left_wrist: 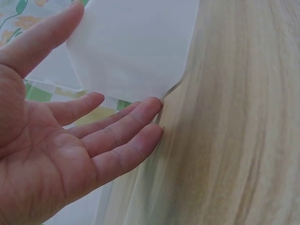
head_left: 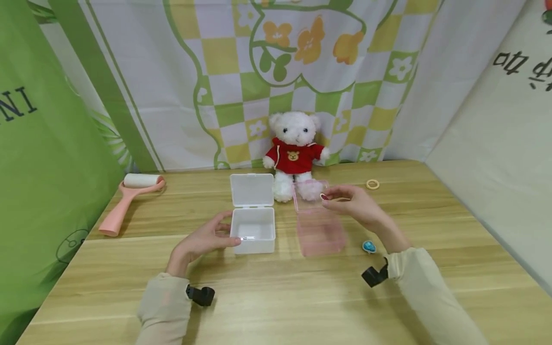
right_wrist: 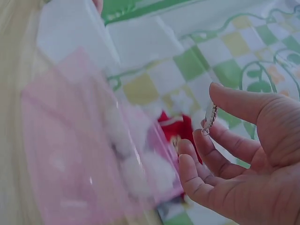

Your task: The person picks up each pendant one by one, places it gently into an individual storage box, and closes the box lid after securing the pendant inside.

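Note:
My right hand (head_left: 351, 203) pinches a small red pendant (right_wrist: 211, 117) between thumb and fingertips, above the pink box; its beaded metal edge and tiny loop show in the right wrist view. The see-through pink box (head_left: 321, 235) stands on the table with its lid up. Left of it is a white plastic box (head_left: 253, 247), also with its lid raised. Around that box's left front corner lies my left hand (head_left: 207, 239), thumb at the front edge and relaxed fingers along the side. A blue gem pendant (head_left: 369, 247) lies on the table below my right wrist.
A white teddy bear (head_left: 295, 143) in a red hoodie sits behind the boxes, against the patterned curtain (head_left: 233, 96). At the far left lies a pink lint roller (head_left: 125, 203). A pale yellow ring (head_left: 373, 184) rests at the back right of the wooden table (head_left: 276, 306).

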The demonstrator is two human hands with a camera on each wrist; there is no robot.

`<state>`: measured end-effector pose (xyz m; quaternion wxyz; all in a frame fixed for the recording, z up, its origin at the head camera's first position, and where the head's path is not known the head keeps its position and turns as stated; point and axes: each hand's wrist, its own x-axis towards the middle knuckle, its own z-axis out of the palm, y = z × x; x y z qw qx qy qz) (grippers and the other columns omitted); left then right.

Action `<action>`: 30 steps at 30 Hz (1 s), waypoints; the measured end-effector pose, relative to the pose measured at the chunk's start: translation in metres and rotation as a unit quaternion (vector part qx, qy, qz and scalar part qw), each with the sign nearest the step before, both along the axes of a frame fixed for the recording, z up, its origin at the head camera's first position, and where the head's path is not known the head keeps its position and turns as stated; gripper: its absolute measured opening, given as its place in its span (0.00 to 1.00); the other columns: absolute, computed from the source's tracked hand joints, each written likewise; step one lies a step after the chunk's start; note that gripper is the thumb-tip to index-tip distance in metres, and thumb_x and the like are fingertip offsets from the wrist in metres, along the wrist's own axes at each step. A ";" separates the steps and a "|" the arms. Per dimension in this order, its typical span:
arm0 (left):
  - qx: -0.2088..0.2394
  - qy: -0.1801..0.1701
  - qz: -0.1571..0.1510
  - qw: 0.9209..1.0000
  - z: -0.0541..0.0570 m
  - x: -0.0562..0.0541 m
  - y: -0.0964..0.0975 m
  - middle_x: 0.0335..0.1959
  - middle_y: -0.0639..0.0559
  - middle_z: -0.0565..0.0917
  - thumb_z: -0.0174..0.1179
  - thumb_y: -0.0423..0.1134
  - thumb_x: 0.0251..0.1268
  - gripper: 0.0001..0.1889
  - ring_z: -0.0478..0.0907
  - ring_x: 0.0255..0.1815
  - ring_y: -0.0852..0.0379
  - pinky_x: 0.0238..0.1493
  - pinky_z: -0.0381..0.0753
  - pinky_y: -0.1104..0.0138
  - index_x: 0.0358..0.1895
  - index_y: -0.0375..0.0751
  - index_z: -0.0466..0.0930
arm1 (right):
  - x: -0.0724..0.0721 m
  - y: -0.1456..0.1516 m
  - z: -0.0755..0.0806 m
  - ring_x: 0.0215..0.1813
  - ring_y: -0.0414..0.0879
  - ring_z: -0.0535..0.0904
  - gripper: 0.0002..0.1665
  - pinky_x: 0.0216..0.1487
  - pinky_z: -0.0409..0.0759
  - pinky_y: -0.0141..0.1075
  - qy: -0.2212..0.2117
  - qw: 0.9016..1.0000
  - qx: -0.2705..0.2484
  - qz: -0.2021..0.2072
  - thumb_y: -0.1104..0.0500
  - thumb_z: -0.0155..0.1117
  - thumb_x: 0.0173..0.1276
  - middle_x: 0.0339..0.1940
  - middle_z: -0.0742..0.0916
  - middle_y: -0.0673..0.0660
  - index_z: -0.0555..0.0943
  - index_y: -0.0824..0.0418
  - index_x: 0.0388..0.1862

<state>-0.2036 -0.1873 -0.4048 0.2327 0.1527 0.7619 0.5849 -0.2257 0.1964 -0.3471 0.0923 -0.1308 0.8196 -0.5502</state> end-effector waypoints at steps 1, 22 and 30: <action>0.001 0.001 -0.001 1.000 -0.001 0.000 0.000 0.62 0.27 0.67 0.66 0.39 0.61 0.46 0.74 0.55 0.42 0.54 0.74 0.51 0.75 0.37 0.44 | -0.002 -0.005 0.001 0.45 0.44 0.79 0.23 0.48 0.78 0.40 -0.004 1.000 -0.003 0.007 0.60 0.65 0.65 0.45 0.82 0.56 0.76 0.72 0.55; 0.002 0.001 0.006 1.000 -0.003 -0.001 -0.004 0.62 0.27 0.67 0.66 0.38 0.61 0.45 0.74 0.54 0.43 0.52 0.75 0.53 0.74 0.37 0.46 | -0.021 -0.091 -0.003 0.41 0.47 0.79 0.16 0.42 0.79 0.41 0.025 0.997 0.019 0.073 0.62 0.70 0.59 0.37 0.84 0.55 0.82 0.67 0.46; 0.000 0.009 0.001 1.000 -0.003 -0.002 -0.002 0.60 0.28 0.69 0.66 0.39 0.60 0.44 0.74 0.56 0.39 0.53 0.74 0.53 0.74 0.38 0.48 | -0.021 -0.114 -0.006 0.39 0.46 0.78 0.16 0.40 0.78 0.36 0.000 0.995 0.041 0.090 0.62 0.71 0.59 0.37 0.85 0.54 0.82 0.64 0.46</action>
